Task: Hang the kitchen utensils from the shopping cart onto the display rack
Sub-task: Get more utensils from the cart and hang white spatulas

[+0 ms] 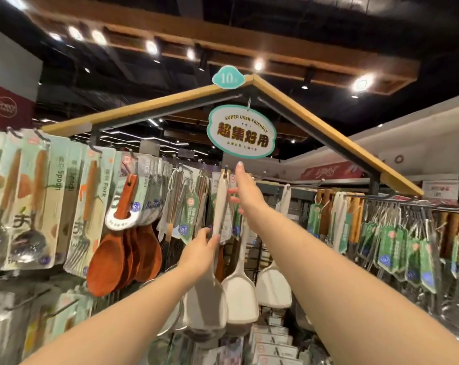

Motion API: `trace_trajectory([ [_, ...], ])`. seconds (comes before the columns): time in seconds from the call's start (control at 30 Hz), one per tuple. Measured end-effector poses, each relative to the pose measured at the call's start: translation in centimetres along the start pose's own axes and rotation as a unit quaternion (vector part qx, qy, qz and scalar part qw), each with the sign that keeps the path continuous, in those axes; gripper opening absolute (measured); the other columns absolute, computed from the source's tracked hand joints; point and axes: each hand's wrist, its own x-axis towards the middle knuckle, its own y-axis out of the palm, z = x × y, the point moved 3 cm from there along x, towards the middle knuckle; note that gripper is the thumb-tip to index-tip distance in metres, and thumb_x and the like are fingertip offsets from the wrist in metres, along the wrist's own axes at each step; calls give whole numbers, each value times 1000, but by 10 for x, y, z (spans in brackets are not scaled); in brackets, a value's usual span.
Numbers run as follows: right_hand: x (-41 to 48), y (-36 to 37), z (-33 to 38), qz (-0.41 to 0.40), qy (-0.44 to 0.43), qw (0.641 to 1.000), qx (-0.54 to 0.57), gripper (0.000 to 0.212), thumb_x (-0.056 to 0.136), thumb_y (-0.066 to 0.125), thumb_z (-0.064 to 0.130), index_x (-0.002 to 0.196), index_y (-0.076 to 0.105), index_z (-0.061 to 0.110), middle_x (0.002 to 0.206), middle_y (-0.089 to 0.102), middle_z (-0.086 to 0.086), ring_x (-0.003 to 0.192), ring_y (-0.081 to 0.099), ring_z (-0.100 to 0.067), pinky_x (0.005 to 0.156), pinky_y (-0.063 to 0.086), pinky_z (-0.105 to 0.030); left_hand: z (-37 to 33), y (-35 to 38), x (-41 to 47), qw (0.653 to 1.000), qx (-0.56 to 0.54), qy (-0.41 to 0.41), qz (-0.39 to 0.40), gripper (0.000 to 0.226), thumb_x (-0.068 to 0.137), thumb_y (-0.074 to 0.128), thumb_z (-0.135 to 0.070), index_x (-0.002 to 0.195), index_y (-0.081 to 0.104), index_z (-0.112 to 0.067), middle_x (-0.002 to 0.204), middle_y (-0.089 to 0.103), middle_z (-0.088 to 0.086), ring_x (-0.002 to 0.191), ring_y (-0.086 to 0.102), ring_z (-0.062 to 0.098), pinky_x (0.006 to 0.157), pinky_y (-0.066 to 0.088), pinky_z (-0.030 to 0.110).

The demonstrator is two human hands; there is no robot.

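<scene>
A cream spatula [220,206] hangs upright at the middle of the display rack [381,201], its top hole at a black hook [226,171]. My left hand [200,250] grips the lower part of its handle from below. My right hand [245,191] is raised beside the handle's top, fingers spread, index finger pointing up near the hook. More cream spatulas [240,293] hang just behind and to the right. The shopping cart is out of sight.
Orange rice spoons [117,259] and carded spoons and forks [33,206] hang at left. Tagged wooden-handled utensils [396,241] fill the right rail. An oval hanging sign [241,133] and the slanted wooden roof frame [328,133] sit overhead. Boxed goods [273,343] lie below.
</scene>
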Motion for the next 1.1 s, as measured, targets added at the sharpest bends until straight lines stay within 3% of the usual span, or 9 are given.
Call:
trace_trajectory([
  [0.1,-1,0,9,11,-7,1000,-6,66,93,25,64,144,31,23,141,44,-8,131,41,-28,107,29,-44,-7,0,-3,1000,-8,7,7,38,100,34,-36,127,47,-12,124,57,10,117,51,30,88,38,32],
  [0.23,4,8,8,20,2,998,-52,78,86,26,74,145,33,23,147,40,-6,133,38,-30,111,28,-49,-9,-1,-9,999,-44,18,-18,29,100,38,-27,73,40,-19,71,49,0,74,49,23,64,32,33],
  [0.43,9,8,12,25,51,998,1,80,83,44,70,144,35,18,142,43,-6,128,44,-30,108,36,-48,-21,-9,-25,985,-172,7,7,17,98,43,-17,84,52,-15,66,58,1,59,56,14,65,48,29],
  [0.53,7,9,14,55,72,993,78,64,84,55,60,125,52,12,105,60,-5,97,57,-22,87,49,-34,-22,-15,-31,992,-118,30,26,17,97,46,-22,83,53,-17,77,66,6,75,64,25,75,50,37],
  [0.63,2,9,24,19,26,997,68,32,94,53,41,101,61,11,74,62,-1,67,55,-15,62,43,-25,-23,-21,-41,992,-112,45,41,16,96,47,-22,83,54,-18,76,66,2,80,64,25,74,49,37],
  [0.77,-7,11,34,-8,14,996,93,20,97,52,25,87,62,11,71,62,-5,59,55,-14,66,52,-25,-31,-30,-55,991,-116,52,46,16,96,47,-23,81,53,-19,79,67,5,84,66,29,79,52,43],
  [0.93,-21,7,55,-3,27,993,116,18,97,52,25,96,59,8,75,62,-9,49,55,-12,48,51,-18,-50,-44,-74,985,-156,65,40,18,96,48,-21,79,53,-18,71,65,1,68,66,20,73,55,41],
  [1.03,-26,6,61,-29,-33,998,34,22,99,43,34,93,54,16,81,64,-7,61,62,-18,72,59,-32,-57,-49,-81,982,-168,78,31,18,97,47,-19,80,53,-20,70,64,0,64,63,15,69,53,36],
  [1.1,-28,2,55,-62,-95,990,-86,27,98,35,44,92,50,23,92,64,-4,82,65,-21,87,53,-44,-55,-45,-83,982,-168,74,42,18,97,45,-17,82,54,-21,70,63,1,64,62,16,65,50,33],
])
